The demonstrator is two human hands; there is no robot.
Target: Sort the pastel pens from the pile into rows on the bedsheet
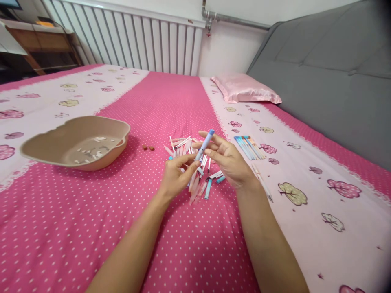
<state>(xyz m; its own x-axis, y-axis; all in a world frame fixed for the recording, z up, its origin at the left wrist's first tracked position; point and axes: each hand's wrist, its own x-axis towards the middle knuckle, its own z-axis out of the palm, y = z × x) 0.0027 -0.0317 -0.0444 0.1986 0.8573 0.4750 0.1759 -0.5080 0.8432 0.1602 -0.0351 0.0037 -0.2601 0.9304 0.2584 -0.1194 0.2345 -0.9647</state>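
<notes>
A pen with a light blue-violet cap is held tilted, cap end up, above a pile of pen parts. My left hand pinches its lower end between thumb and fingers. Close beside the pen is my right hand, its fingers stretched and apart behind the barrel and its thumb near the pen's side; whether it touches is hard to tell. Under both hands lies the loose pile of pen parts, with pink, white and clear barrels, refills and blue caps. A blue cap lies at its near edge.
On the left stands a beige basin with small white pieces inside. Two small brown pieces lie beside it. To the right is a row of assembled pens, with loose slim pens nearer. A pink pillow rests farther back.
</notes>
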